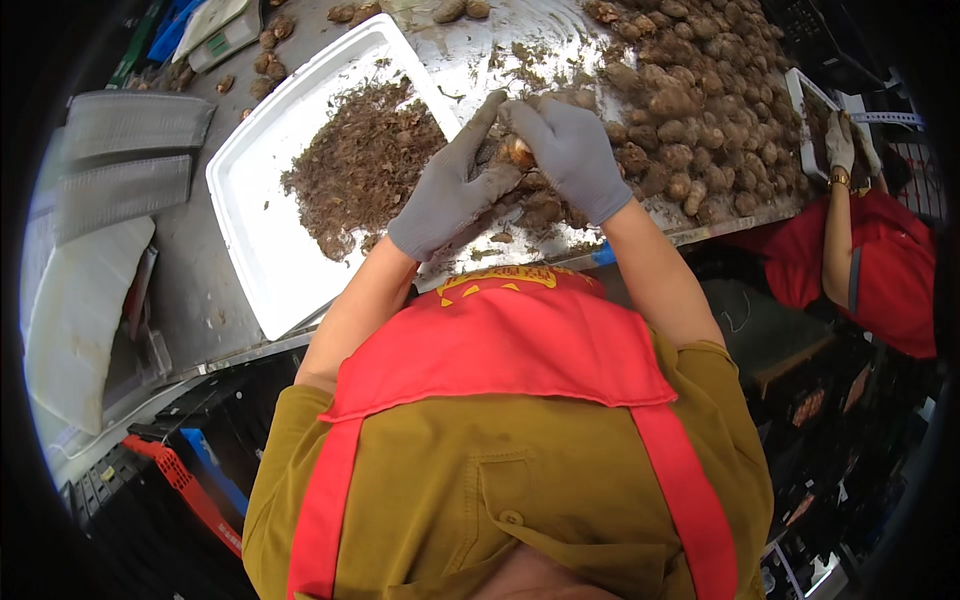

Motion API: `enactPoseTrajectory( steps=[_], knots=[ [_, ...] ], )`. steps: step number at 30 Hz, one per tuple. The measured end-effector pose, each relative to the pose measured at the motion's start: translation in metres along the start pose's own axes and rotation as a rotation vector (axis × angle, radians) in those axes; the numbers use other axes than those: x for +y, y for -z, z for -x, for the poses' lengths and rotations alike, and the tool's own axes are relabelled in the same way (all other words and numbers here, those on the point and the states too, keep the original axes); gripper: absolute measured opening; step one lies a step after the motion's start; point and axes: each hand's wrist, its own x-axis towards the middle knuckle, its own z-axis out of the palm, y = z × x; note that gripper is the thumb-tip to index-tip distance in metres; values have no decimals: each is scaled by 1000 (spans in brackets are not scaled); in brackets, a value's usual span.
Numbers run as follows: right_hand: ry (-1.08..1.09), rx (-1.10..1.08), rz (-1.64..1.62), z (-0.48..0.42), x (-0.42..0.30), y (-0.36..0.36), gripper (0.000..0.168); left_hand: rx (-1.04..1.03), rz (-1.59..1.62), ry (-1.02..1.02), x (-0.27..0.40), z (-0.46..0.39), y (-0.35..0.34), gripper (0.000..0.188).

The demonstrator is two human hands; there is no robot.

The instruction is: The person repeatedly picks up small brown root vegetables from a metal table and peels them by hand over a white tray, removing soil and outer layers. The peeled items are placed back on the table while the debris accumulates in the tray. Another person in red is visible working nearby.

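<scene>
My left hand (454,184), in a grey knitted glove, is closed around a brown taro corm (517,152) with a pale orange end. My right hand (566,150), gloved the same way, bends over that corm with its fingertips at the corm's top; whether it grips the corm too is hard to tell. Both hands are above the metal table, just right of a white foam tray (259,176). Dark brown fibrous peelings (367,161) lie heaped in the tray. A large pile of taro corms (690,112) covers the table on the right, and loose scraps lie under my hands.
Grey plastic sheets or bags (124,180) lie at the left. A scale (225,41) stands at the back left, with stray corms near it. At the far right a co-worker's gloved hand (840,142) rests at another white tray (801,127). Black crates (202,420) stand below the table.
</scene>
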Motion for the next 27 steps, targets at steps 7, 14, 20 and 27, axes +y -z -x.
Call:
enactPoseTrajectory(
  steps=[7, 14, 20, 27],
  knots=[
    [115, 67, -167, -9, 42, -17, 36, -239, 960, 183, -16, 2, 7, 69],
    [-28, -170, -600, -3, 50, 10, 45, -243, 1357, 263, -34, -8, 8, 42],
    [-12, -345, -194, 5, 3, 9, 41, -85, 1384, 139, -51, -22, 9, 45],
    [-109, -248, -95, 10, 0, 9, 63, 26, 1500, 233, -44, -22, 5, 43]
  ],
)
